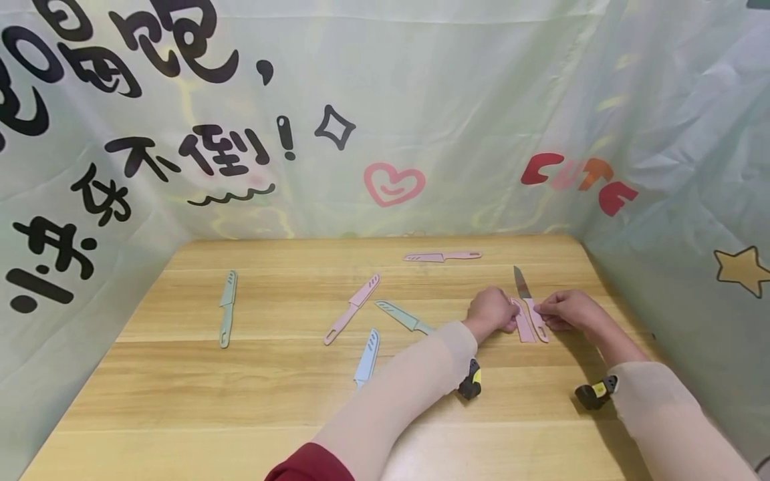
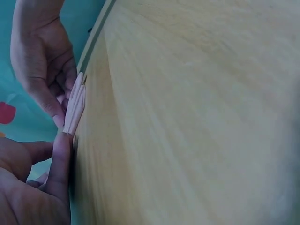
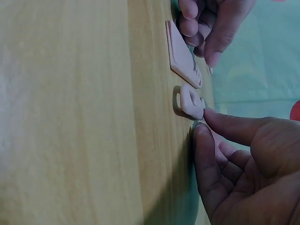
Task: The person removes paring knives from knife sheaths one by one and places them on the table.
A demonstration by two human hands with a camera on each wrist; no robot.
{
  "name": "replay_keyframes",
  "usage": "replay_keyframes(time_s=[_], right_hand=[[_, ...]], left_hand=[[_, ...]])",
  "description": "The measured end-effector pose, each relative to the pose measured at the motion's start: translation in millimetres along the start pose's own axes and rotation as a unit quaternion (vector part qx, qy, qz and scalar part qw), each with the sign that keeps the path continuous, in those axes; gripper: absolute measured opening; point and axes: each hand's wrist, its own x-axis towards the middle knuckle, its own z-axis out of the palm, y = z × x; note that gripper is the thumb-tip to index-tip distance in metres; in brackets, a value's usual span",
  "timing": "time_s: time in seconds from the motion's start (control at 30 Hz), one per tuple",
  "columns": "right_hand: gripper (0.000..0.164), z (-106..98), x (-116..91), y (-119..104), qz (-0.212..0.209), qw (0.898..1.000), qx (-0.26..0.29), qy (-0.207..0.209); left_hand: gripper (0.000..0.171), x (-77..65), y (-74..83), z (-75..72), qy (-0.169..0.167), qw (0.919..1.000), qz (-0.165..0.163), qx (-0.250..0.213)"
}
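Observation:
Near the table's right side, my left hand [image 1: 494,310] pinches the edge of a pink knife sheath [image 1: 526,329] between thumb and fingers. Just right of it, a pink knife [image 1: 533,319] lies with its bare grey blade pointing away. My right hand [image 1: 567,310] pinches that knife's handle from the right side. Sheath and knife lie side by side, nearly parallel. The right wrist view shows the sheath [image 3: 182,54] close to the holed handle end [image 3: 190,102]. In the left wrist view both pink pieces overlap, and the blade is hidden.
Sheathed knives lie about the wooden table [image 1: 180,407]: a green knife [image 1: 227,308] at left, a pink knife [image 1: 353,307], a second green knife [image 1: 404,316], a blue knife [image 1: 367,357] partly behind my left sleeve, and another pink knife [image 1: 442,256] at the back. Printed curtains [image 1: 469,100] enclose the table.

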Motion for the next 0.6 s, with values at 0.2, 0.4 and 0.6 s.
replay_keyframes(time_s=[0.2,0.4,0.6], right_hand=[[0.015,-0.6,1.1,0.7,-0.008,1.0,-0.001,0.005],[0.016,-0.6,1.2,0.3,-0.01,1.0,-0.002,0.0],[0.022,-1.1,-0.3,-0.4,-0.013,1.0,-0.016,-0.004]], left_hand=[[0.033,-2.6,-3.9,-5.2,-0.036,0.9899,-0.012,-0.136],[0.019,-5.9,-5.5,-13.8,-0.059,0.9734,-0.013,-0.221],[0.013,-9.6,-5.4,-23.1,-0.055,0.9762,0.006,-0.21]])
